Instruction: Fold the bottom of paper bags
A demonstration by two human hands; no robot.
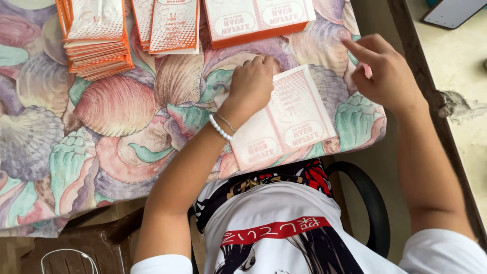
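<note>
Left hand [252, 83] rests knuckles-up and loosely curled on the upper left corner of a flat paper bag [289, 117], fingers pressing the sheet down rather than gripping it; a white bead bracelet [221, 129] sits at that wrist. Right hand [383, 69] hovers just beyond the bag's right edge, mostly open, index finger extended toward the upper left and the other fingers partly bent, holding nothing. Whether it touches the bag cannot be told. The paper bag lies flat and slightly skewed on the near edge of the bench [101, 137], which is covered by a cloth printed with large seashells in pink, green and purple. The bag is pale with faint red print and oval marks showing in reverse. At the far side of the bench lie further bags of the same kind: an orange-edged stack [96, 38] at far left, a smaller pile [172, 25] beside it, and a broader one [256, 20] just right of that, well apart from both hands. A dark chair arm [373, 203] shows below the bench edge.
</note>
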